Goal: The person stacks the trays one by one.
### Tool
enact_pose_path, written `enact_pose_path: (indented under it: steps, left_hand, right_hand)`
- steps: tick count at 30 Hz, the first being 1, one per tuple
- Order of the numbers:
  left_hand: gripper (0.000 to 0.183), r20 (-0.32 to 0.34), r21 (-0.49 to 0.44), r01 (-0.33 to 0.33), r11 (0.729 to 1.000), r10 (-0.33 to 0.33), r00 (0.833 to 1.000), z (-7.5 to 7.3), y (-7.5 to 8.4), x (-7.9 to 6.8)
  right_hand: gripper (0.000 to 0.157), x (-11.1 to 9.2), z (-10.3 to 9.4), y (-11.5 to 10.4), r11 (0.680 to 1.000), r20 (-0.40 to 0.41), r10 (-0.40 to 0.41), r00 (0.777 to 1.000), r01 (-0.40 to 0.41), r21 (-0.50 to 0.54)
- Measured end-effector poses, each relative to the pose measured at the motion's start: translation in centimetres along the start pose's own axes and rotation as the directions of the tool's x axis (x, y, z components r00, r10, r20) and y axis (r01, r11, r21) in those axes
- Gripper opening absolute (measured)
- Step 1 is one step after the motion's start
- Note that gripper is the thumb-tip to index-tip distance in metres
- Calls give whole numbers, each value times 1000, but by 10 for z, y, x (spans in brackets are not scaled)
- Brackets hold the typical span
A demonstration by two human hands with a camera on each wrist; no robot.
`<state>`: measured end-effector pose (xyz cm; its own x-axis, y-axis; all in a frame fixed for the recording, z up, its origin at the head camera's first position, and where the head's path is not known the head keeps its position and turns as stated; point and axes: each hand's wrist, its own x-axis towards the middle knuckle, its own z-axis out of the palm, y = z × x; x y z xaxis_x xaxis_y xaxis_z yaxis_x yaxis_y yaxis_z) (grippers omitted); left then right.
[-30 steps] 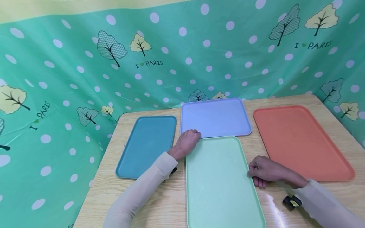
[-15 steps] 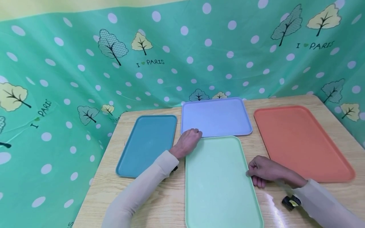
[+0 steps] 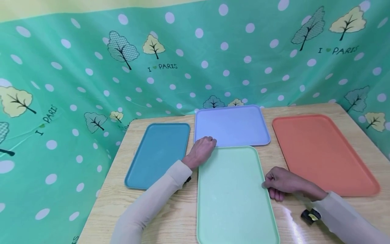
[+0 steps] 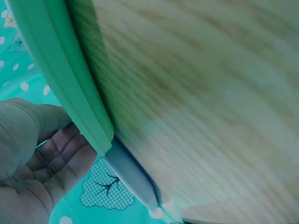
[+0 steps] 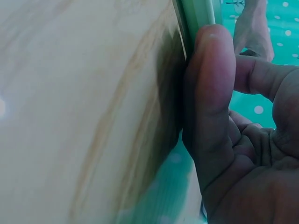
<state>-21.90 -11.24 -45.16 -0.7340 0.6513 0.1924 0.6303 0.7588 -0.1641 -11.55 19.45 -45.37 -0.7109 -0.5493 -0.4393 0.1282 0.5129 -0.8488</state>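
A light green tray (image 3: 234,195) lies on the table in the head view, its long sides running away from me. My left hand (image 3: 201,151) holds its far left corner, close to the near rim of the lavender tray (image 3: 231,125). The left wrist view shows the left hand (image 4: 37,154) at the green tray's edge (image 4: 70,74), thumb and fingers about the rim. Midway along the right rim, my right hand (image 3: 281,183) pinches the green tray. In the right wrist view, the right hand (image 5: 219,116) covers part of that edge.
A teal tray (image 3: 158,156) lies to the left and a coral red tray (image 3: 323,154) to the right. The wooden table (image 3: 170,217) meets a green dotted cloth (image 3: 182,51) at the back and left. A black wrist strap (image 3: 310,216) shows by the right sleeve.
The near end of the green tray has swung slightly to the left, so it lies a little straighter. Both hands keep their hold. The head view has shifted slightly.
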Motion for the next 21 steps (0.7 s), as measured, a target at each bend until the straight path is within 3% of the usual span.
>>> enact_pose_path:
  steps: [5,10,13,16,21]
  left_hand:
    - [15,24,-15,7,1000,-6,1000,0,-1,2]
    - [11,47,-187,127,974,-121,992,-5,-11,1]
    - [19,25,-265,221,938,-223,975,-11,-22,2]
    - [22,9,-290,300,909,-311,950,-15,-34,3]
    - [25,53,-308,409,859,-414,909,-21,-47,5]
  right_hand:
    - [32,-1,-4,0,1000,-11,21,1000,-22,-15]
    - [41,-4,-20,-10,992,-105,66,992,-77,-103]
    - [42,-5,-34,-19,976,-214,19,977,-64,-209]
    - [36,-5,-47,-26,943,-322,-65,944,-47,-328]
    - [24,-1,-59,-31,894,-415,-184,891,-24,-447]
